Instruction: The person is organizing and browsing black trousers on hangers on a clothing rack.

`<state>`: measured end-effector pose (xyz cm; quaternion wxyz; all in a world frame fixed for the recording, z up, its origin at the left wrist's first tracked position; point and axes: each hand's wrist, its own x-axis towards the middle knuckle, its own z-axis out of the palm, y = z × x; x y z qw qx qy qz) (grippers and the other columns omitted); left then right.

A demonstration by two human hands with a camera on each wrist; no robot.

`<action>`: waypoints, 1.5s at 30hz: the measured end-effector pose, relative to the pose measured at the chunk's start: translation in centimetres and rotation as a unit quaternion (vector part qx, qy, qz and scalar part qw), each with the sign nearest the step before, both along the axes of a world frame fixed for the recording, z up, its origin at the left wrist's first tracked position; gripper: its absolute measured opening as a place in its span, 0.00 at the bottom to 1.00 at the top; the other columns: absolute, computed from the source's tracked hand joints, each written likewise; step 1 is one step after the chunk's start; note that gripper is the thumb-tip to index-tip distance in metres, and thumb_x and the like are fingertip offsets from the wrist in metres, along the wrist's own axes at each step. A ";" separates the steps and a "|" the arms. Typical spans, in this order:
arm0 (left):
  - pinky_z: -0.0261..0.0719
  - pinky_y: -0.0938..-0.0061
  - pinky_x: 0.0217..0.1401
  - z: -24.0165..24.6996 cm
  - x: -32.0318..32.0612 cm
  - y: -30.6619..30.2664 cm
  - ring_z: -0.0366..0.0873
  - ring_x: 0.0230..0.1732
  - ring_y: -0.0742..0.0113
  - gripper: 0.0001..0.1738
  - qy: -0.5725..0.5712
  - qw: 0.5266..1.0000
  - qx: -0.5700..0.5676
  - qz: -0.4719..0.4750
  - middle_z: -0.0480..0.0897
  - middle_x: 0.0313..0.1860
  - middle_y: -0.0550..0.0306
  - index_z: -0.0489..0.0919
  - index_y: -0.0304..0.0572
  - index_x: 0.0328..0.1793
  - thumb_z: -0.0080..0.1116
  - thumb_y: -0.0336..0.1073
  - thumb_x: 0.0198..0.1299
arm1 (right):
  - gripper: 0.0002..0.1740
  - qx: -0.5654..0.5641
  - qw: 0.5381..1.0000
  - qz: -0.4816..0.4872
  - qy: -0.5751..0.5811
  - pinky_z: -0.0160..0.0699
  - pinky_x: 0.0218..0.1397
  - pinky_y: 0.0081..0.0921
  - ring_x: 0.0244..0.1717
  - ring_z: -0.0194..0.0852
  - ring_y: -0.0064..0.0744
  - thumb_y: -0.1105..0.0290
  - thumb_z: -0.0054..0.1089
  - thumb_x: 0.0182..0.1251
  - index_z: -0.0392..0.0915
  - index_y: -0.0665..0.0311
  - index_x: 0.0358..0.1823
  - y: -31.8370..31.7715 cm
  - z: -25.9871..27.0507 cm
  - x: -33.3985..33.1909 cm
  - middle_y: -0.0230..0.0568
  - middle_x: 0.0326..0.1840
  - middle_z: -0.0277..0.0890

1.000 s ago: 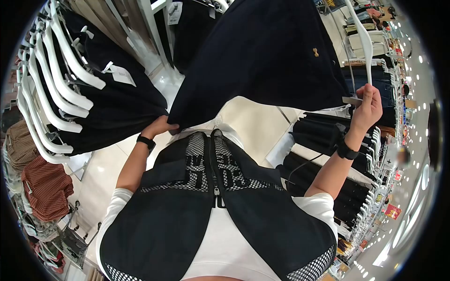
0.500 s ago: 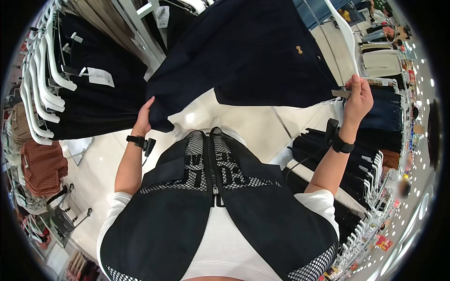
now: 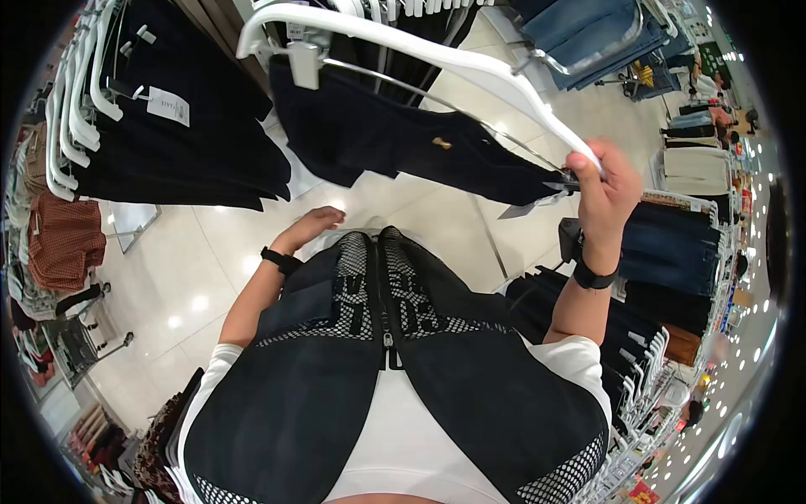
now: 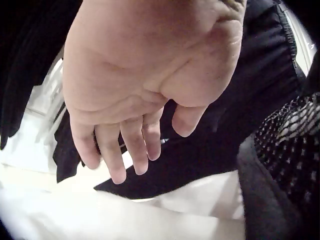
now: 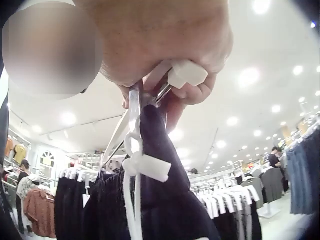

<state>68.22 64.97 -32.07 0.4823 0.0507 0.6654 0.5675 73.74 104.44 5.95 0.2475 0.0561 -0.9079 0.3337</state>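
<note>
My right hand (image 3: pixel 609 189) grips one end of a white clip hanger (image 3: pixel 420 49), raised in front of me. From the hanger's metal bar hangs a dark navy garment (image 3: pixel 382 139) bearing a small gold bow emblem (image 3: pixel 442 143). A clip (image 3: pixel 305 65) shows at the hanger's far end. In the right wrist view, a white tag fastener (image 5: pixel 150 167) dangles beside the navy cloth, below the gripping fingers. My left hand (image 3: pixel 312 228) is in front of my waist, below the garment, holding nothing. Its palm and loosely extended fingers (image 4: pixel 134 145) show in the left wrist view.
Dark garments (image 3: pixel 180 126) on white hangers (image 3: pixel 80 126) fill a rack at my left. Brown checked clothing (image 3: pixel 67 239) hangs farther left. Blue jeans (image 3: pixel 579 38) hang ahead right, more dark clothing (image 3: pixel 672 244) at my right. Pale tiled floor (image 3: pixel 201 277) lies below.
My left hand has let go of the navy cloth's lower part and drawn back toward my body. My right hand has brought the hanger leftward and closer, its full length now in view.
</note>
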 end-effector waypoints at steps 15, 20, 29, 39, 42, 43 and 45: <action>0.72 0.67 0.69 -0.5 -6.0 4.4 0.77 0.64 0.53 0.38 0.145 0.979 -0.123 0.076 0.80 0.64 0.43 0.74 0.28 0.68 0.75 0.42 0.55 | 0.16 -0.158 0.984 0.073 0.022 0.61 0.32 0.14 0.29 0.67 0.13 0.60 0.66 0.72 0.80 0.68 0.33 -1.4 2.5 -1.2 0.27 0.27 0.77; 0.69 0.67 0.71 2.0 -6.6 3.1 0.72 0.68 0.55 0.44 0.274 0.956 -0.048 0.092 0.75 0.68 0.45 0.69 0.33 0.72 0.78 0.40 0.50 | 0.16 -0.179 0.982 0.056 0.036 0.61 0.32 0.14 0.29 0.67 0.13 0.60 0.66 0.72 0.81 0.67 0.33 -2.2 2.7 -0.1 0.27 0.27 0.77; 0.74 0.71 0.64 4.0 -1.5 0.9 0.78 0.57 0.63 0.30 0.064 0.996 -0.037 -0.056 0.82 0.56 0.52 0.76 0.32 0.64 0.66 0.34 0.53 | 0.16 -0.104 0.985 -0.094 0.098 0.56 0.29 0.13 0.26 0.62 0.10 0.58 0.69 0.69 0.85 0.65 0.34 -2.7 2.0 -2.0 0.22 0.24 0.76; 0.78 0.63 0.69 11.2 -4.2 -8.7 0.82 0.59 0.55 0.22 -0.282 0.855 0.342 0.268 0.83 0.58 0.45 0.76 0.23 0.60 0.47 0.33 0.64 | 0.15 -0.023 0.992 -0.109 0.061 0.58 0.27 0.19 0.24 0.60 0.15 0.61 0.71 0.67 0.84 0.67 0.34 -7.6 -1.8 -5.2 0.27 0.20 0.70; 0.79 0.63 0.69 11.4 -5.3 -10.4 0.81 0.62 0.57 0.22 -0.245 0.868 0.340 0.267 0.82 0.59 0.45 0.73 0.25 0.64 0.50 0.37 0.73 | 0.15 -0.020 0.992 -0.111 0.058 0.58 0.27 0.20 0.23 0.60 0.18 0.62 0.72 0.66 0.84 0.68 0.34 -9.5 -2.5 -5.4 0.31 0.20 0.69; 0.79 0.64 0.68 11.6 -5.4 -10.7 0.81 0.61 0.58 0.22 -0.216 0.886 0.317 0.260 0.82 0.59 0.45 0.73 0.26 0.64 0.52 0.38 0.73 | 0.15 -0.022 0.991 -0.118 0.054 0.58 0.27 0.20 0.24 0.60 0.18 0.62 0.72 0.66 0.84 0.68 0.34 -10.0 -2.7 -5.3 0.30 0.20 0.69; 0.81 0.66 0.66 12.0 -5.8 -11.0 0.82 0.59 0.60 0.22 -0.157 0.917 0.272 0.244 0.82 0.59 0.47 0.74 0.28 0.65 0.55 0.40 0.74 | 0.14 -0.024 0.990 -0.132 0.047 0.58 0.27 0.19 0.24 0.61 0.17 0.62 0.72 0.66 0.84 0.68 0.34 -11.0 -2.8 -5.2 0.29 0.21 0.70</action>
